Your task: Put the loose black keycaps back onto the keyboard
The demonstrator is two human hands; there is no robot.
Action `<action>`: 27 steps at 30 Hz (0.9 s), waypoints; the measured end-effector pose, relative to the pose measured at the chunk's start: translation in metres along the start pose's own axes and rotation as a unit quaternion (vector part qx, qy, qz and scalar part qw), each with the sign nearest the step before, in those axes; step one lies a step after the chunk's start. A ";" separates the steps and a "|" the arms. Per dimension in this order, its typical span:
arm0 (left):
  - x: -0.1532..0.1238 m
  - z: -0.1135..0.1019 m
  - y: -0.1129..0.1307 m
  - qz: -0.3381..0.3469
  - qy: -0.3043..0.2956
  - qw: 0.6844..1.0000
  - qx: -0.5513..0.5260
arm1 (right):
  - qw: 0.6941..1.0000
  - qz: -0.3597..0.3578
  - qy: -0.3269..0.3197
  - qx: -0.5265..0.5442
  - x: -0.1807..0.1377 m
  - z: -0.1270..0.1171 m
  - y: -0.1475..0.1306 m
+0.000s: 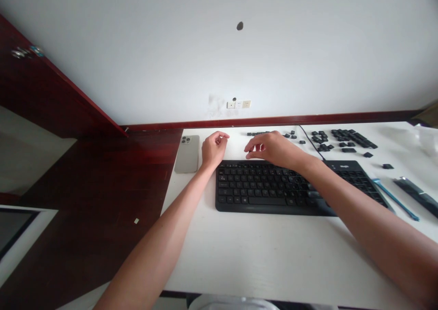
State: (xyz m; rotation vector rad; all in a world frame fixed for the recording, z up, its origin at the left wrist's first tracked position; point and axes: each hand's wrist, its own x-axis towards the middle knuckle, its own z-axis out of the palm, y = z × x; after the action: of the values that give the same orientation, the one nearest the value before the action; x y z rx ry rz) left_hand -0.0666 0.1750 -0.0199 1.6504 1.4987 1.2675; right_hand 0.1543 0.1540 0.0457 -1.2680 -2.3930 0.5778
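Note:
A black keyboard [267, 189] lies on the white table [260, 260]. My left hand [212, 149] hovers at the keyboard's far left corner with its fingers curled in a loose pinch; I cannot make out anything in it. My right hand [272, 148] rests over the keyboard's top row, fingers bent down together toward the keys. Loose black keycaps [345, 140] lie scattered behind the keyboard, in a row near my right hand and in a heap further right.
A grey phone [187, 153] lies face down at the table's left edge. A blue tool [395, 199] and a dark flat bar [419, 195] lie right of the keyboard. A cable [310, 140] runs to the wall. Dark red floor lies to the left.

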 end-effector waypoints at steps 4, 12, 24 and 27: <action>0.000 0.000 0.000 -0.005 -0.002 1.000 0.007 | 0.998 0.044 0.027 -0.040 0.004 0.005 0.022; 0.000 -0.001 0.000 -0.002 -0.006 1.000 0.012 | 0.999 0.019 0.006 -0.046 0.002 0.004 0.024; 0.000 -0.002 0.001 -0.015 -0.006 1.000 0.012 | 0.997 -0.043 -0.062 -0.009 -0.005 0.014 -0.015; 0.001 -0.001 0.000 -0.014 -0.008 1.000 0.010 | 0.997 -0.047 -0.058 -0.019 -0.006 0.015 -0.018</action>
State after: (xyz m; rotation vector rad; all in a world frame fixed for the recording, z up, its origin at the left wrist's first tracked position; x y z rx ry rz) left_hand -0.0678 0.1754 -0.0189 1.6419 1.5236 1.2246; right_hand 0.1379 0.1375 0.0413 -1.1598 -2.5556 0.5957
